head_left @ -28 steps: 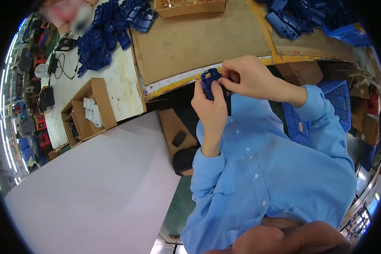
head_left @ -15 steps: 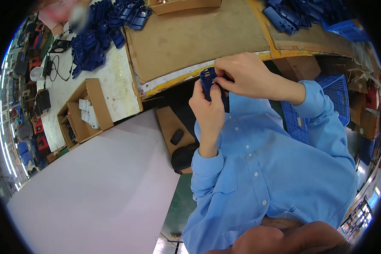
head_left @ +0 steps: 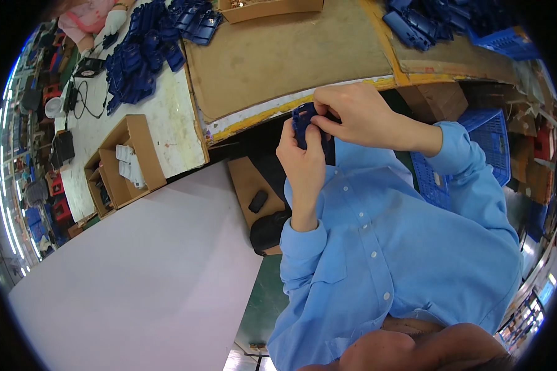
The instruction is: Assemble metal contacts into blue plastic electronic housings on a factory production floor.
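You are holding a small, dark blue, hard-looking part with holes in it (head_left: 300, 122) in front of your chest, near the yellow edge of the table. Your left hand (head_left: 303, 159) is clamping it, with the thumb on one side and the fingers on the other. Your right hand (head_left: 358, 114) is bending over the same part, and its thumb and finger are touching the part's right side. The tips are hiding, so I cannot tell if they are pinching some little thing. Your two hands are staying close together, almost meeting.

Past your hands, a flat brown mat (head_left: 284, 59) is covering the table. An open brown cardboard box (head_left: 278, 10) is sitting at its far edge. A big heap of dark blue parts (head_left: 133, 69) is lying to the left, and another dark blue pile (head_left: 411, 29) is lying to the right. Nearer on the left, a brown cardboard box with a divider (head_left: 144, 148) is holding some flat white pieces (head_left: 129, 167). At the far left, another person's white-gloved hand (head_left: 114, 22) is reaching near the heap.
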A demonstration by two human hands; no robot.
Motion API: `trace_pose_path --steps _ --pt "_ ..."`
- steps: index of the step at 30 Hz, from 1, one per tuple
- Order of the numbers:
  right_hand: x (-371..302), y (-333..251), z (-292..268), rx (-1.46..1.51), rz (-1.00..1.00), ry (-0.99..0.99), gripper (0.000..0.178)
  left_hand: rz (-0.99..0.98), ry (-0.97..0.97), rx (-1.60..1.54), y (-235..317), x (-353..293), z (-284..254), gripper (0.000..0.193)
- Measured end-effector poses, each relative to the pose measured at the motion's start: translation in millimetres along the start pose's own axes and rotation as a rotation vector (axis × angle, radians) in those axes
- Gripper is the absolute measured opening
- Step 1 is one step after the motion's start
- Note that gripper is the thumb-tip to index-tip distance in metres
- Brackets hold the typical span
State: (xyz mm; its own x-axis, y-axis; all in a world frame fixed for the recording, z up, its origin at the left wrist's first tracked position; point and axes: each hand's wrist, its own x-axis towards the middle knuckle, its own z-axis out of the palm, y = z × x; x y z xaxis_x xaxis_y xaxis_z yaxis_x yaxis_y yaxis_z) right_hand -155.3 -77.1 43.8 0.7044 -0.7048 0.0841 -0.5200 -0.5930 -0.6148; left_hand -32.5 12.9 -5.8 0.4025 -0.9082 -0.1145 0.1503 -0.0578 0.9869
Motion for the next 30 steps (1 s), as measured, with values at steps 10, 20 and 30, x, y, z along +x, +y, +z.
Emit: trace_pose_path --steps 10,20,30 --pt "-2.3 5.1 6.0 0.007 0.033 0.018 0.021 -0.058 0.013 -0.078 1.7 0.9 3.8 0.01" --pt "-5.6 2.8 7.0 0.008 0.059 0.001 0.021 0.082 0.098 0.156 0.6 -0.2 5.2 0.014" --pt "-6.9 3.7 15.1 0.001 -0.016 0.125 0.024 0.096 0.07 0.169 8.4 -1.4 3.5 0.016"
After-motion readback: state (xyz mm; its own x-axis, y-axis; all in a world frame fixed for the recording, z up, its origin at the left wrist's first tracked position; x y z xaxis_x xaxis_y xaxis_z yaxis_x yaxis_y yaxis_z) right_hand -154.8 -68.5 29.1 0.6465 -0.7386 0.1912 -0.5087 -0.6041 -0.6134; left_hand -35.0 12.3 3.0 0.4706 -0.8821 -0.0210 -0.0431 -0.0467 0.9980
